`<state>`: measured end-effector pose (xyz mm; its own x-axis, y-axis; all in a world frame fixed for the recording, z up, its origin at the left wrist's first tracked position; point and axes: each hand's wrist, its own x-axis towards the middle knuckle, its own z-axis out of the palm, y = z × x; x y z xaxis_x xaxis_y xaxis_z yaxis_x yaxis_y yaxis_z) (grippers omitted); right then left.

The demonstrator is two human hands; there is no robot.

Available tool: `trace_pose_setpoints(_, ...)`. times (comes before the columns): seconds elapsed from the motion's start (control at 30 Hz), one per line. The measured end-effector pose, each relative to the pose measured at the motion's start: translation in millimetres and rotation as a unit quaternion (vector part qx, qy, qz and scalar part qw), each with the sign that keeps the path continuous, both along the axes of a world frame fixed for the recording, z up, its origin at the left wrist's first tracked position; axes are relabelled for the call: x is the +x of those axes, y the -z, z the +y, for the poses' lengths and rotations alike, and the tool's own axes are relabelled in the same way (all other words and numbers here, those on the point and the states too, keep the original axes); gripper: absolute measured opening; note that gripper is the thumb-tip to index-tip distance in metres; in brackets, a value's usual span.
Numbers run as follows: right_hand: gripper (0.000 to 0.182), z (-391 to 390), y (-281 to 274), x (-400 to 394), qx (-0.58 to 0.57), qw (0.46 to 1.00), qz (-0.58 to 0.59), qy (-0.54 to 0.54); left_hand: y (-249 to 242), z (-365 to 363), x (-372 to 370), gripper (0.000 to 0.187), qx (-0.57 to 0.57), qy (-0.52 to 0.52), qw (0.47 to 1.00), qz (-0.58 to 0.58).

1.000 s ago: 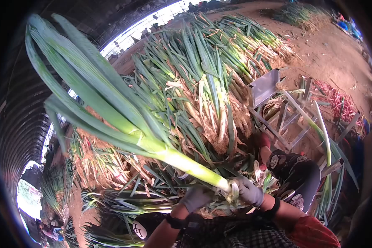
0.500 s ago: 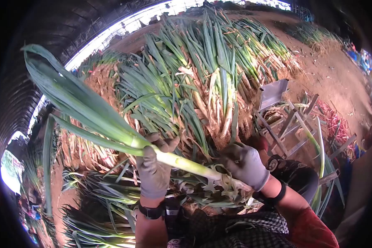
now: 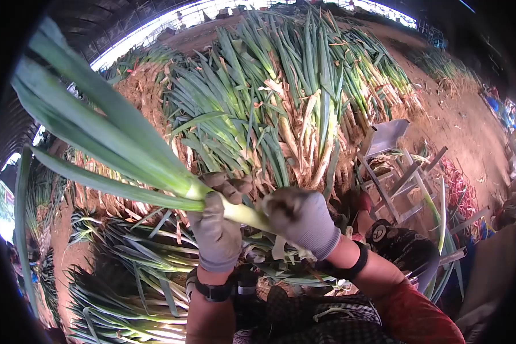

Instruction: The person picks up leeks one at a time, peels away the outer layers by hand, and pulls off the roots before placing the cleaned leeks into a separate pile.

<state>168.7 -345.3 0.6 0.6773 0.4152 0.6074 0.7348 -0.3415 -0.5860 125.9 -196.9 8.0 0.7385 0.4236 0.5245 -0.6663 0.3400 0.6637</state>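
1. The left hand [image 3: 215,229], in a grey knit glove, sits at centre frame with its fingers curled tight around a long green-and-white leek [image 3: 155,169], gripping where the leaves meet the pale stalk.
2. The right hand [image 3: 301,221], gloved alike, closes around the white stalk just right of the left hand, almost touching it.
3. The leek slants from the hands toward the upper left of the frame, leaves fanning out.
4. A large heap of green leeks [image 3: 281,92] fills the upper centre.
5. A grey metal frame rack [image 3: 395,172] stands on brown soil at right.
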Motion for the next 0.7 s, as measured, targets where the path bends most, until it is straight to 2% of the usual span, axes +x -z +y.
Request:
trace_pose_setpoints(0.03, 0.011, -2.3, 12.9, 7.2, 0.082, 0.995, 0.057, -0.001, 0.9, 4.9, -0.6, 0.033, -0.002, 0.0, 1.0, 0.0)
trace_pose_setpoints(0.07, 0.014, -9.9, 35.9, 18.0, 0.198, 0.934, 0.298, 0.003, 1.6, 10.7, -1.4, 0.035, -0.008, 0.008, 1.0, -0.01)
trace_pose_setpoints(0.1, 0.021, -16.6, 53.2, 24.5, 0.298, 0.873, 0.386, 0.013, 2.2, 16.1, -2.3, 0.037, -0.015, 0.015, 1.0, -0.019)
trace_pose_setpoints(0.17, 0.017, -40.8, 72.0, 29.0, 0.298, 0.851, 0.429, 0.061, -2.5, 25.2, -6.8, 0.039, -0.023, 0.027, 0.999, -0.013)
trace_pose_setpoints(0.2, 0.015, -65.4, 130.1, 48.5, 0.131, 0.942, 0.299, 0.079, -2.3, 31.0, -7.9, 0.04, -0.04, 0.051, 0.998, -0.013)
trace_pose_setpoints(0.23, 0.014, -83.2, 177.5, 63.9, -0.042, 0.983, 0.154, 0.092, -2.0, 33.4, -8.8, 0.04, -0.058, 0.076, 0.995, -0.012)
trace_pose_setpoints(0.27, 0.014, -83.6, 172.9, 60.0, -0.043, 0.983, 0.154, 0.092, -4.3, 32.4, -8.7, 0.041, -0.049, 0.077, 0.995, -0.032)
trace_pose_setpoints(0.33, 0.017, -79.9, 136.8, 42.9, -0.07, 0.958, 0.032, 0.275, -6.2, 34.3, -9.5, 0.042, -0.063, 0.087, 0.993, -0.038)
trace_pose_setpoints(0.37, 0.023, -74.9, 106.5, 37.7, -0.017, 0.974, -0.024, 0.226, -4.7, 36.1, -11.2, 0.042, -0.077, 0.097, 0.992, -0.038)
trace_pose_setpoints(0.4, 0.023, -62.3, 59.8, 24.1, 0.039, 0.985, 0.036, 0.166, -2.0, 39.6, -9.1, 0.043, -0.058, 0.091, 0.993, -0.037)
trace_pose_setpoints(0.43, 0.032, -55.2, 31.8, 15.6, 0.048, 0.997, 0.005, 0.053, -2.4, 39.3, -9.8, 0.043, -0.06, 0.092, 0.993, -0.032)
trace_pose_setpoints(0.47, 0.046, -43.7, 11.5, 10.3, -0.005, 0.998, -0.011, -0.068, -5.3, 38.0, -9.8, 0.043, -0.074, 0.103, 0.992, -0.017)
trace_pose_setpoints(0.5, 0.056, -25.1, -0.7, 2.5, 0.015, 0.984, -0.025, -0.177, -8.7, 36.7, -8.8, 0.044, -0.088, 0.113, 0.99, -0.004)
trace_pose_setpoints(0.53, 0.059, -10.5, 15.4, -0.4, -0.052, 0.969, -0.001, -0.241, -12.0, 35.8, -7.3, 0.046, -0.107, 0.106, 0.989, -0.004)
trace_pose_setpoints(0.57, 0.059, -1.4, 25.0, 2.3, -0.053, 0.969, 0.0, -0.242, -9.1, 38.2, -4.6, 0.046, -0.108, 0.105, 0.989, -0.005)
trace_pose_setpoints(0.63, 0.053, 16.0, 23.2, 5.3, -0.089, 0.902, 0.252, -0.34, -12.4, 43.4, 1.6, 0.047, -0.118, 0.077, 0.99, 0.025)
trace_pose_setpoints(0.67, 0.055, 15.9, 12.2, 4.8, -0.089, 0.873, 0.344, -0.334, -15.7, 23.5, 3.9, 0.047, -0.148, -0.07, 0.976, 0.146)
trace_pose_setpoints(0.7, 0.055, 18.5, 10.5, 4.7, -0.096, 0.87, 0.346, -0.339, -5.8, 16.3, 3.7, 0.043, -0.158, -0.033, 0.976, 0.146)
